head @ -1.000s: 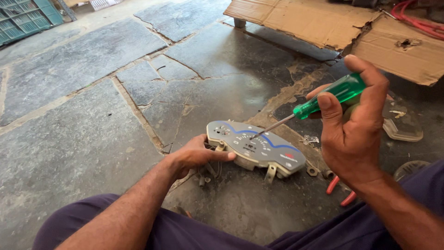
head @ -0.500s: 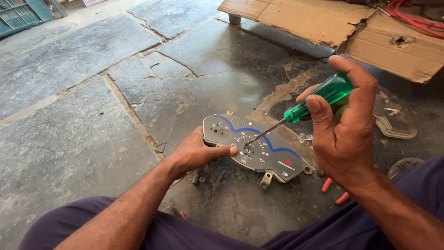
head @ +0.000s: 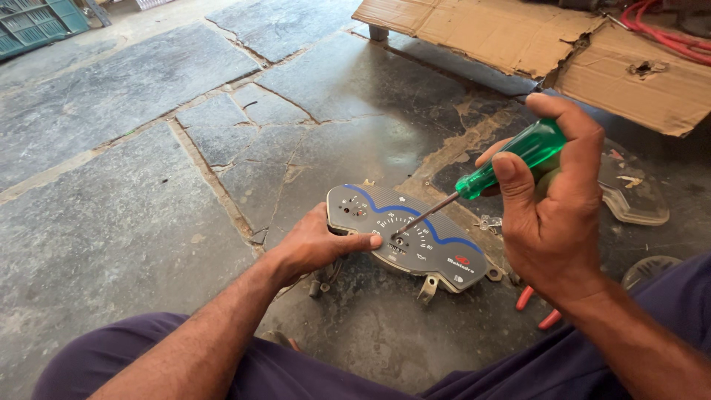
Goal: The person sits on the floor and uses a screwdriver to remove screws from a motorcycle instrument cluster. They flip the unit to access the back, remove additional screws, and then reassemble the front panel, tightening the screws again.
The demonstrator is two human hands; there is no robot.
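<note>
A grey instrument cluster (head: pixel 429 244) with a blue curved stripe and dial markings lies tilted on the stone floor. My left hand (head: pixel 315 244) grips its left edge, thumb stretched across the face. My right hand (head: pixel 552 215) holds a screwdriver with a translucent green handle (head: pixel 511 159). Its metal shaft slants down-left and the tip touches the dial face near the middle, close to my left thumb.
Torn cardboard sheets (head: pixel 533 44) lie at the back right, with red cable (head: pixel 666 33) beyond. A clear plastic cover (head: pixel 633 196) and red-handled pliers (head: pixel 537 307) sit by my right wrist. A green crate (head: pixel 33 26) is far left. My purple-trousered legs frame the bottom.
The cluster has shifted slightly and the screwdriver tip has come down onto the dial face near my left thumb. Both hands keep their grips.
</note>
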